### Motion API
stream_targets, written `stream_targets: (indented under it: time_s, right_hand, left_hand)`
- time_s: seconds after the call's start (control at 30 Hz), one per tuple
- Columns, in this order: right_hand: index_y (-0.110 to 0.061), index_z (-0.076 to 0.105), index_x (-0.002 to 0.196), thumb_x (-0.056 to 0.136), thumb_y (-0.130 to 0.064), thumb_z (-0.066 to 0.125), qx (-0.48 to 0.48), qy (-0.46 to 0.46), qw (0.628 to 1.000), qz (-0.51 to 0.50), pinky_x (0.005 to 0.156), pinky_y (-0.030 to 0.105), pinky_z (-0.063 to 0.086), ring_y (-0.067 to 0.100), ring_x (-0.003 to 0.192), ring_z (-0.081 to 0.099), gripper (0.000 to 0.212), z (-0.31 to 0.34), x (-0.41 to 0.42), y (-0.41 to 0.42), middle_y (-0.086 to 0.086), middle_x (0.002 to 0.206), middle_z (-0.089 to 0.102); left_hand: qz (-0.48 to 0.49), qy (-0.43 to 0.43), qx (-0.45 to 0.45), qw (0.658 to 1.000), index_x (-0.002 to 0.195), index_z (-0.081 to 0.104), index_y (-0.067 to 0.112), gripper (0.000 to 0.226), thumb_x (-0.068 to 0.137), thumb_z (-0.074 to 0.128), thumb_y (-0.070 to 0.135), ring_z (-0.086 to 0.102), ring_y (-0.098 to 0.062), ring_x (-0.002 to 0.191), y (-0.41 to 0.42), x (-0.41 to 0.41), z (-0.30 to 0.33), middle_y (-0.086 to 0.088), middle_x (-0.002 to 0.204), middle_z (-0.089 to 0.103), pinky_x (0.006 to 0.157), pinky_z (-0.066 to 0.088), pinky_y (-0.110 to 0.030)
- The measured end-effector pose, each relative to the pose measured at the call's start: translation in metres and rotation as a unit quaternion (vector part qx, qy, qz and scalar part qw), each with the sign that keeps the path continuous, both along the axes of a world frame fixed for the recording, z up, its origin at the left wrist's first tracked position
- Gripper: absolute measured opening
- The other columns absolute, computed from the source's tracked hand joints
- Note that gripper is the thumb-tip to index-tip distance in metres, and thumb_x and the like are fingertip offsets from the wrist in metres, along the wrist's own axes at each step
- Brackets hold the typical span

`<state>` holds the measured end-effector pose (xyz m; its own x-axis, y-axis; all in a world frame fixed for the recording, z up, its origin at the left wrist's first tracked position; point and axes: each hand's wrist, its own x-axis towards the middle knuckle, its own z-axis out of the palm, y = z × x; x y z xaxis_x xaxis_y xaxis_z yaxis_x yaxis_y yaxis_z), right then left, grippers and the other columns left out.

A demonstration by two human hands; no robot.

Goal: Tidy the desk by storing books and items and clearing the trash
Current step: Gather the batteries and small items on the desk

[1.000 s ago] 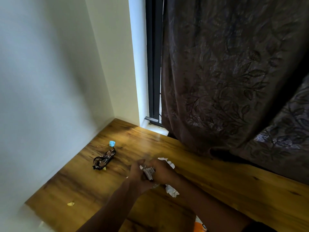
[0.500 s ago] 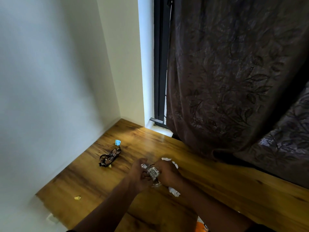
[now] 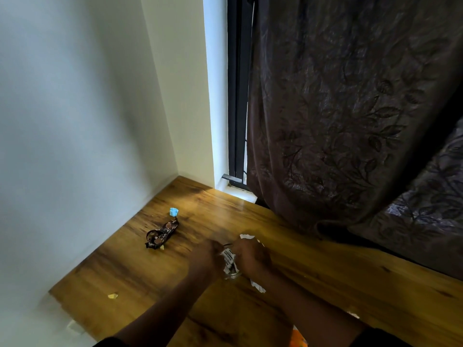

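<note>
Over the wooden desk (image 3: 350,284) my left hand (image 3: 204,257) and my right hand (image 3: 251,256) meet and together grip a crumpled printed wrapper (image 3: 228,257) with clear plastic hanging below it. White crumpled paper (image 3: 258,288) sticks out under my right hand, and another bit shows above it. To the left lies a dark brown snack wrapper (image 3: 161,234) flat on the desk, with a small blue scrap (image 3: 174,211) just beyond it. A small yellow scrap (image 3: 112,295) lies near the desk's left front edge.
White walls meet at the desk's back left corner. A dark leaf-patterned curtain (image 3: 350,121) hangs over the window (image 3: 235,96) and touches the desk at the back right. An orange thing (image 3: 298,339) shows at the bottom edge.
The view has shifted slightly, so the desk items sit further right in frame. Both hands stay together, working the wrapper between them.
</note>
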<state>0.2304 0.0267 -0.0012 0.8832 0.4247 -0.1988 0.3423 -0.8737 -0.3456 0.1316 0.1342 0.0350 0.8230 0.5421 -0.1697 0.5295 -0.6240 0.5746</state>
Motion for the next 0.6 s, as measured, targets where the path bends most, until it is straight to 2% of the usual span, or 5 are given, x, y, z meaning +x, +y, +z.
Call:
stream_targets:
  time_s: [0.07, 0.13, 0.23, 0.4, 0.6]
  right_hand:
    - [-0.014, 0.064, 0.126, 0.096, -0.034, 0.054, 0.004, 0.013, 1.0, -0.009, 0.101, 0.036, 0.051, 0.026, 0.117, 0.063, 0.037, -0.002, 0.005, 0.006, 0.007, 0.127, 0.066]
    - [-0.012, 0.063, 0.131, 0.092, -0.042, 0.054, -0.005, 0.026, 1.0, -0.016, 0.104, 0.035, 0.048, 0.026, 0.122, 0.062, 0.05, -0.011, 0.014, 0.012, 0.007, 0.131, 0.065]
    - [-0.003, 0.056, 0.138, 0.09, -0.046, 0.058, -0.048, 0.046, 0.998, -0.019, 0.105, 0.04, 0.047, 0.031, 0.124, 0.06, 0.065, -0.027, 0.027, 0.022, 0.014, 0.136, 0.062]
    - [-0.002, 0.058, 0.137, 0.097, -0.031, 0.052, -0.098, 0.049, 0.994, -0.019, 0.103, 0.045, 0.049, 0.035, 0.121, 0.061, 0.05, -0.015, 0.021, 0.026, 0.017, 0.133, 0.064]
    - [-0.012, 0.07, 0.124, 0.097, -0.025, 0.052, -0.097, 0.048, 0.994, 0.003, 0.094, 0.042, 0.051, 0.034, 0.119, 0.064, 0.035, 0.013, 0.015, 0.018, 0.013, 0.128, 0.068]
  left_hand:
    - [-0.052, -0.001, 0.068, 0.996, 0.098, 0.078, 0.019, 0.021, 0.08, 0.072, 0.029, 0.072, -0.016, 0.091, -0.005, -0.004, 0.003, 0.001, 0.101, 0.077, 0.074, 0.054, -0.027]
    - [-0.088, -0.009, 0.088, 0.992, 0.096, 0.079, 0.016, 0.023, 0.08, 0.075, 0.032, 0.071, -0.017, 0.088, -0.008, -0.005, 0.002, -0.002, 0.1, 0.076, 0.073, 0.055, -0.027]
    - [-0.123, -0.007, 0.116, 0.986, 0.104, 0.077, 0.02, 0.029, 0.079, 0.08, 0.035, 0.069, -0.016, 0.095, -0.006, -0.001, -0.006, -0.002, 0.11, 0.073, 0.076, 0.049, -0.022]
    - [-0.164, 0.018, 0.143, 0.976, 0.124, 0.069, 0.023, 0.049, 0.08, 0.077, 0.043, 0.064, -0.02, 0.105, -0.006, 0.006, -0.013, -0.005, 0.122, 0.064, 0.087, 0.047, -0.028]
    - [-0.181, 0.0, 0.127, 0.975, 0.125, 0.069, 0.024, 0.052, 0.08, 0.08, 0.047, 0.063, -0.019, 0.102, 0.0, 0.011, -0.021, -0.005, 0.12, 0.06, 0.081, 0.042, -0.021]
